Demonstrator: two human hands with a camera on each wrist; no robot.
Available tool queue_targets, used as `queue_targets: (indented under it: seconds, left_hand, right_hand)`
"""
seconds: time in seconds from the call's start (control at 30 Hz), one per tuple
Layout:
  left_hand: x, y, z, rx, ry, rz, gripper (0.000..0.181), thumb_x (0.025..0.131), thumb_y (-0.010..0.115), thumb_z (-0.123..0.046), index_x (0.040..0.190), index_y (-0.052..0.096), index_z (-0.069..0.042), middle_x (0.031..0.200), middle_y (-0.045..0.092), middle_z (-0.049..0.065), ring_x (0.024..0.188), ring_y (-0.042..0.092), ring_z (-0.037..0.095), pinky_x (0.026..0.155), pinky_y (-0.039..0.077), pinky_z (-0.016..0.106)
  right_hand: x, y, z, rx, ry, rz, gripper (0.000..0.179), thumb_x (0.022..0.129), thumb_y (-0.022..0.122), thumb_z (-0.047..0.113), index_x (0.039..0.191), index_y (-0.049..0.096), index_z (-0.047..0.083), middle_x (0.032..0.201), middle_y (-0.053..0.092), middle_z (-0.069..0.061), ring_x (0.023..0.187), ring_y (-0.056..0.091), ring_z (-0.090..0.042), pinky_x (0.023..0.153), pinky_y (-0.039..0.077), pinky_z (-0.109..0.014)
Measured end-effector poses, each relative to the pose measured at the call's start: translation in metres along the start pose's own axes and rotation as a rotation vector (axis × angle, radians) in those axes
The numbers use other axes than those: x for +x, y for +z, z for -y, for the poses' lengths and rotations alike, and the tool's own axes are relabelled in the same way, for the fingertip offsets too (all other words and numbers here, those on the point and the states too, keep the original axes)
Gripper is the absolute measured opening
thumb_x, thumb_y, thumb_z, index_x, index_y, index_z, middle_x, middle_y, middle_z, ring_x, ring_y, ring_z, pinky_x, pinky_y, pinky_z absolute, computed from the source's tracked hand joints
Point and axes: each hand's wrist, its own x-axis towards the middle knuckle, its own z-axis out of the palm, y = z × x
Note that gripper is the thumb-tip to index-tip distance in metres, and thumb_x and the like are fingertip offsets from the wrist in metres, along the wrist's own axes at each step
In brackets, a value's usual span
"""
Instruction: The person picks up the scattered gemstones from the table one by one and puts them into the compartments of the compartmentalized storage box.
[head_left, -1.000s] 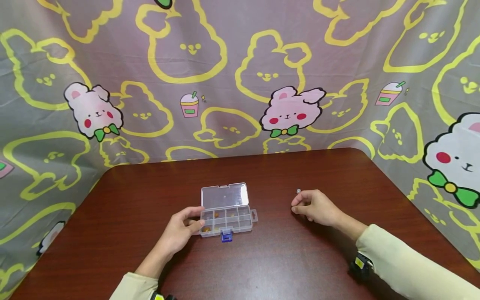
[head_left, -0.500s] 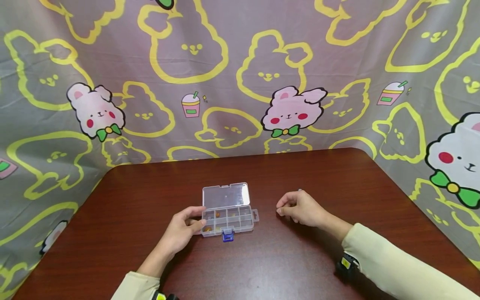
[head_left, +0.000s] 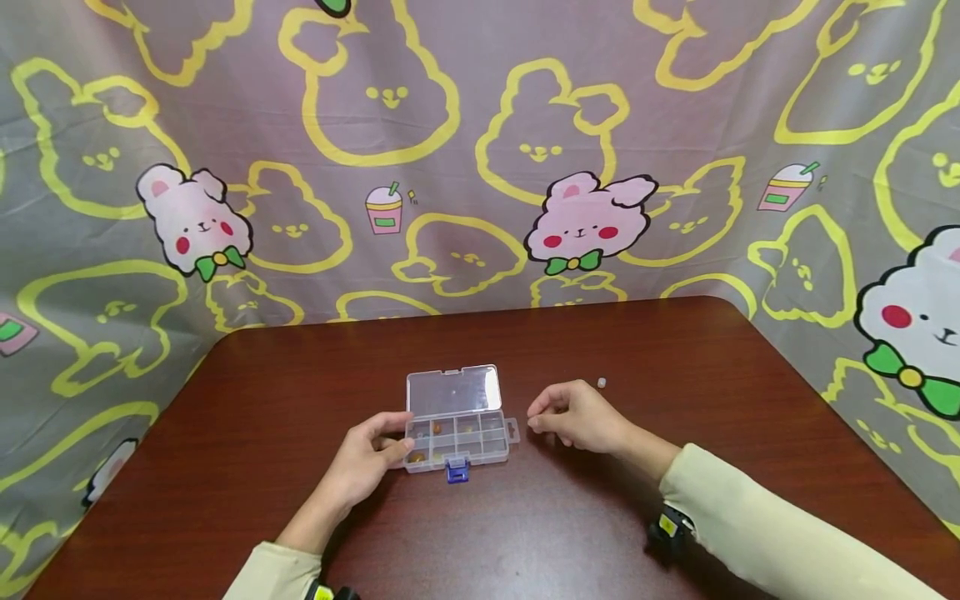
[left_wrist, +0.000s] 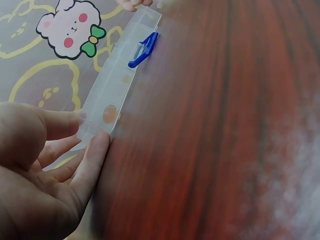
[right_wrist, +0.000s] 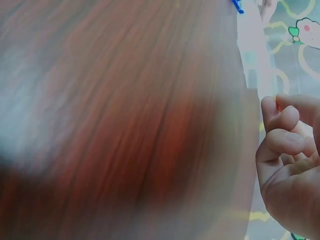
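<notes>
A clear plastic compartment box (head_left: 480, 446) stands on the table with its lid (head_left: 453, 393) raised and its blue latch (head_left: 457, 472) hanging at the front. My left hand (head_left: 363, 458) grips the box's left end between thumb and fingers. Amber beads lie in some compartments, one orange bead (left_wrist: 110, 114) showing through the wall in the left wrist view. Just right of the box's hanging tab (head_left: 513, 430), my right hand (head_left: 581, 417) pinches a tiny yellowish bead (right_wrist: 277, 101), mostly hidden by thumb and fingertip. Its other fingers are curled.
A small whitish bead (head_left: 602, 383) lies on the dark reddish-brown wooden table (head_left: 322, 367), behind my right hand. A patterned curtain (head_left: 450, 192) hangs behind the table and along both sides.
My right hand has moved left toward the box, bringing the whitish bead behind it back into sight. The left hand keeps its grip and the box stays in place.
</notes>
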Motion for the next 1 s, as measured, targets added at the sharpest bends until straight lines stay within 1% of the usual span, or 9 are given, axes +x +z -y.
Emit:
queue_targets:
  seconds: [0.27, 0.43, 0.7, 1.0]
  left_hand:
    - [-0.002, 0.001, -0.001, -0.001, -0.006, -0.003, 0.034, 0.094, 0.065, 0.005, 0.128, 0.063, 0.003, 0.118, 0.065, 0.018, 0.093, 0.067, 0.025, 0.076, 0.059, 0.032]
    - [-0.001, 0.001, -0.001, -0.009, -0.006, 0.0, 0.034, 0.094, 0.065, 0.005, 0.128, 0.062, 0.004, 0.12, 0.065, 0.018, 0.092, 0.066, 0.025, 0.076, 0.059, 0.032]
    - [-0.001, 0.001, -0.002, -0.005, -0.007, -0.008, 0.034, 0.094, 0.065, 0.005, 0.127, 0.063, 0.003, 0.117, 0.066, 0.017, 0.093, 0.066, 0.025, 0.076, 0.059, 0.031]
    - [0.0, 0.001, 0.0, -0.006, -0.003, -0.01, 0.034, 0.093, 0.065, 0.006, 0.127, 0.064, 0.003, 0.118, 0.065, 0.018, 0.093, 0.067, 0.025, 0.075, 0.059, 0.031]
  right_hand:
    - [0.007, 0.012, 0.009, -0.006, -0.018, 0.0, 0.003, 0.089, 0.073, 0.005, 0.092, 0.073, 0.003, 0.062, 0.059, -0.009, 0.044, 0.043, -0.009, 0.039, 0.034, -0.021]
    - [0.01, 0.018, 0.011, -0.004, -0.041, 0.01, 0.004, 0.089, 0.073, 0.004, 0.092, 0.073, 0.001, 0.065, 0.063, -0.011, 0.044, 0.044, -0.01, 0.039, 0.035, -0.021]
    - [0.015, 0.028, 0.017, 0.002, -0.073, 0.025, 0.004, 0.089, 0.073, 0.003, 0.091, 0.072, -0.001, 0.066, 0.063, -0.014, 0.044, 0.044, -0.009, 0.039, 0.035, -0.022]
    - [0.019, 0.038, 0.025, -0.016, -0.09, 0.043, 0.004, 0.089, 0.074, 0.006, 0.091, 0.073, 0.002, 0.059, 0.056, -0.003, 0.044, 0.044, -0.009, 0.04, 0.036, -0.023]
